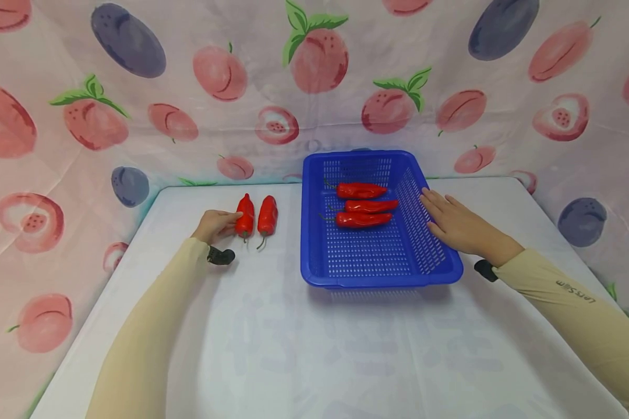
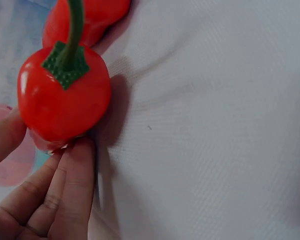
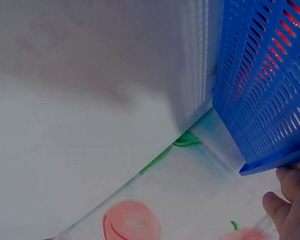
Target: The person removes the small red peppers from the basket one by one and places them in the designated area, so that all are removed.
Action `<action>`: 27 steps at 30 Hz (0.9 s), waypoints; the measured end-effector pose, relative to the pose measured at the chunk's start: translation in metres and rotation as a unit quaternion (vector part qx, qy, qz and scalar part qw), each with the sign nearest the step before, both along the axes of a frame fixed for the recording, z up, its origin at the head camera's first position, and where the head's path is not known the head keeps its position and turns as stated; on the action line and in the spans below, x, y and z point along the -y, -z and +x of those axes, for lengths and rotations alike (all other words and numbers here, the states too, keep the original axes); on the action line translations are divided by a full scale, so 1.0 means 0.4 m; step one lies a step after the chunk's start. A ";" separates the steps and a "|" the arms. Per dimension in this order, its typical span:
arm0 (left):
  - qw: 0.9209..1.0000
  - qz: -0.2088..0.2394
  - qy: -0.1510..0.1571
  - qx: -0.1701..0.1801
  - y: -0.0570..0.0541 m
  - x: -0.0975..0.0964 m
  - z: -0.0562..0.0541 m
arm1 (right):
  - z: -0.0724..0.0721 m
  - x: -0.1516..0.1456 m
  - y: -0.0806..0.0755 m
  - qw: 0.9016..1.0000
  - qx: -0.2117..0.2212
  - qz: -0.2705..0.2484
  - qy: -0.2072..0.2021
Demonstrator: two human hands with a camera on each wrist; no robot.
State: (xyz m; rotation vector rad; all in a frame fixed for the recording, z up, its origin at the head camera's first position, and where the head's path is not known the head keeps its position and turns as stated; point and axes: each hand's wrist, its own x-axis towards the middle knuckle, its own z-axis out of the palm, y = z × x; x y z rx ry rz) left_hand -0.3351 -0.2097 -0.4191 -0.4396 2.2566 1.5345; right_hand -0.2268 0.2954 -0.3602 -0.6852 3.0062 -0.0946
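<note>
My left hand (image 1: 216,226) pinches a red pepper (image 1: 245,215) lying on the white table, thumb on one side and fingers on the other. In the left wrist view that pepper (image 2: 65,107) shows its green cap and stem, between the thumb and the fingertips (image 2: 80,150). Just to its right lies a second red pepper (image 1: 267,216). A blue plastic basket (image 1: 314,256) holds three red peppers (image 1: 364,220) lying crosswise. Over the basket's right rim my right hand (image 1: 456,227) rests with its fingers extended; the right wrist view shows its fingers (image 3: 292,184) at the rim's edge.
The white table (image 1: 272,343) carries the basket and the loose peppers. A fruit-patterned cloth (image 1: 188,145) hangs behind the table and along its sides. The basket has slotted walls (image 3: 270,95) and stands close to the back edge.
</note>
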 end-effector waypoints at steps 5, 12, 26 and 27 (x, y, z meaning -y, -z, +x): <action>0.999 0.000 0.036 -0.015 -0.003 0.006 0.007 | 0.002 0.001 -0.001 1.000 0.002 0.004 0.004; 0.999 0.034 0.025 -0.002 -0.002 0.007 0.007 | 0.001 0.000 -0.002 1.000 0.006 0.000 0.002; 1.000 -0.002 -0.029 0.010 -0.007 0.013 -0.001 | -0.001 0.001 -0.002 1.000 0.006 0.005 0.005; 1.000 -0.002 -0.030 0.010 -0.006 0.014 -0.002 | -0.002 0.001 -0.001 1.000 0.006 0.005 0.005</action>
